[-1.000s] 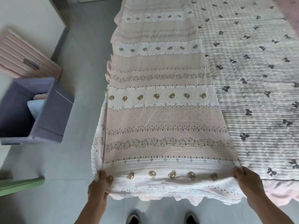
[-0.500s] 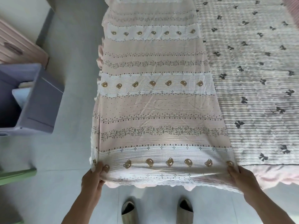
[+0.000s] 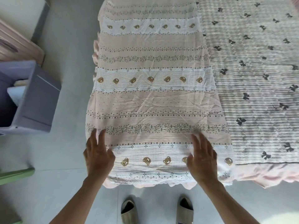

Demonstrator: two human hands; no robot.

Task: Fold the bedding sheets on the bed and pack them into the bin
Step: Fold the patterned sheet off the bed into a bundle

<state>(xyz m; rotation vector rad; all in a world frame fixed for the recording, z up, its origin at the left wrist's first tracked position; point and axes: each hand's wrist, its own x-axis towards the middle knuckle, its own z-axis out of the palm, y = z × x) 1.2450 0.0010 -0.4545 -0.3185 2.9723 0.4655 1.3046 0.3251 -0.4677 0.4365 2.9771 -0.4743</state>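
A long pink and white sheet (image 3: 153, 101) with bear and leaf bands lies folded into a strip along the left side of the bed. My left hand (image 3: 97, 155) rests flat on its near left corner, fingers spread. My right hand (image 3: 202, 157) lies flat on the near right part, fingers spread too. Neither hand holds any cloth. A lavender bin (image 3: 37, 101) stands on the floor to the left, with folded pale items inside.
A grey quilted cover (image 3: 258, 78) with black bows spreads over the right of the bed, a pink ruffle (image 3: 267, 174) along its near edge. Pink drawers (image 3: 14, 44) stand behind the bin. A green object (image 3: 14, 175) lies at the left. My slippered feet (image 3: 157, 209) stand on the grey floor.
Both hands let go of the sheet's near edge and moved forward onto its top, palms down. The view moved closer to the bed.
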